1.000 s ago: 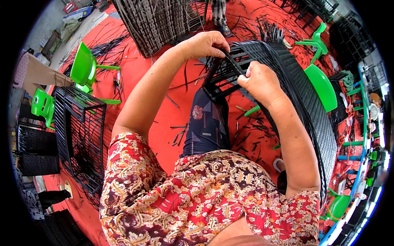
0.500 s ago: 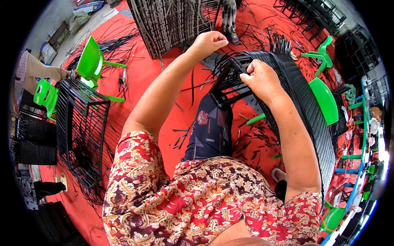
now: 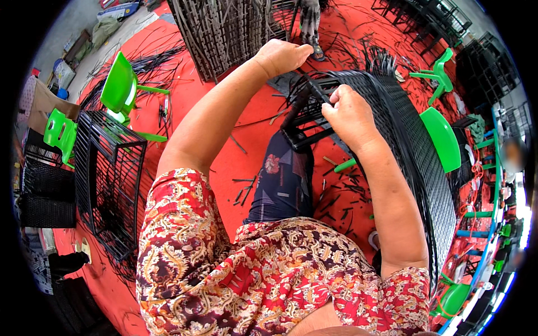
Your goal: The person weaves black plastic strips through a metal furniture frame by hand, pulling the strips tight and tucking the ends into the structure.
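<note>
A black woven furniture piece (image 3: 417,145), with a weave of flat plastic-looking strips, leans on its side at my right. Its bare black frame end (image 3: 302,134) rests by my knee. My left hand (image 3: 283,57) is raised beyond that end, fingers pinched together on a black strip (image 3: 315,88). That strip runs taut from there down to my right hand (image 3: 352,116), whose thumb and forefinger close on it near the frame's upper bar. Part of the strip is hidden by the fingers.
Another woven piece (image 3: 221,33) stands ahead, beside a person's leg (image 3: 310,25). At left are a black frame (image 3: 112,173) and a green chair (image 3: 119,84). A second green chair (image 3: 441,137) stands at right. Strip offcuts (image 3: 342,213) litter the red floor.
My left hand has shifted slightly left and up. My right hand has lowered a little, and the strip between them shows more clearly.
</note>
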Demonstrator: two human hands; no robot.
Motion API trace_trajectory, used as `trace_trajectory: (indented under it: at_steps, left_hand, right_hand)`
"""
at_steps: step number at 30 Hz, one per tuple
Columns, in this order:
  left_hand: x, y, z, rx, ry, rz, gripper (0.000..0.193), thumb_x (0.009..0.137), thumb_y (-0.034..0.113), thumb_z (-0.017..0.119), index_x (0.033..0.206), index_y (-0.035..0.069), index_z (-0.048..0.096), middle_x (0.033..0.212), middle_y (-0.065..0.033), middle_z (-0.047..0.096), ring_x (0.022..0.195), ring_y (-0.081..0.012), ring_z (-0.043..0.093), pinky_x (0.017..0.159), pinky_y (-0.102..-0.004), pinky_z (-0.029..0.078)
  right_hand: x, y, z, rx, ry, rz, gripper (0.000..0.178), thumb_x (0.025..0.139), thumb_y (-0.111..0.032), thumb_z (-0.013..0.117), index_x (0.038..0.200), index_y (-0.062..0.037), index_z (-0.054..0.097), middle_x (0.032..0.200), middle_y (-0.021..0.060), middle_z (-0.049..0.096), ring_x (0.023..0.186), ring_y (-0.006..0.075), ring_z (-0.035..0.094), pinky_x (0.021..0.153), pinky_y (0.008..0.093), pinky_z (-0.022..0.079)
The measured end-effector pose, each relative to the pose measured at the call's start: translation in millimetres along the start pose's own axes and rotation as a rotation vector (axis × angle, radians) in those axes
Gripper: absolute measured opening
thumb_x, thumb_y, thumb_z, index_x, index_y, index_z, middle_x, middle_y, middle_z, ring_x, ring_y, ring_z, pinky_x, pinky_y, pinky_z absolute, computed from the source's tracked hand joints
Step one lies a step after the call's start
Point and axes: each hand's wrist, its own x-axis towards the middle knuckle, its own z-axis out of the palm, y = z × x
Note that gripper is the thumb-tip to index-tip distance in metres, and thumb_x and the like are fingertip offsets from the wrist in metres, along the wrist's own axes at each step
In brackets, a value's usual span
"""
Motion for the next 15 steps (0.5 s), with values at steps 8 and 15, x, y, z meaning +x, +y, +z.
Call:
trace_trajectory:
  at_steps: [8, 15]
  left_hand:
    - [0.3, 3.7, 6.8, -0.051, -0.096, -0.093, 0.017, 0.091, 0.028, 0.043, 0.093, 0.014, 0.053, 0.065, -0.0116, 0.064, 0.059, -0.0341, 0.062, 0.052, -0.0453, 0.048]
    - [5.7, 0.3, -9.3, 0.006, -0.166, -0.079, 0.018, 0.092, 0.027, 0.041, 0.092, 0.013, 0.052, 0.065, -0.0125, 0.063, 0.06, -0.0344, 0.063, 0.054, -0.0462, 0.049]
  right_hand:
    - [1.1, 10.2, 5.2, 0.065, 0.05, -0.058, 0.025, 0.075, -0.021, 0.066, 0.084, 0.0011, 0.058, 0.085, 0.0207, 0.063, 0.082, 0.0374, 0.061, 0.076, 0.0437, 0.048]
    - [11.5, 10.5, 5.4, 0.04, 0.027, -0.026, 0.026, 0.074, -0.023, 0.065, 0.082, 0.0011, 0.06, 0.082, 0.0207, 0.064, 0.082, 0.0369, 0.062, 0.076, 0.0442, 0.048]
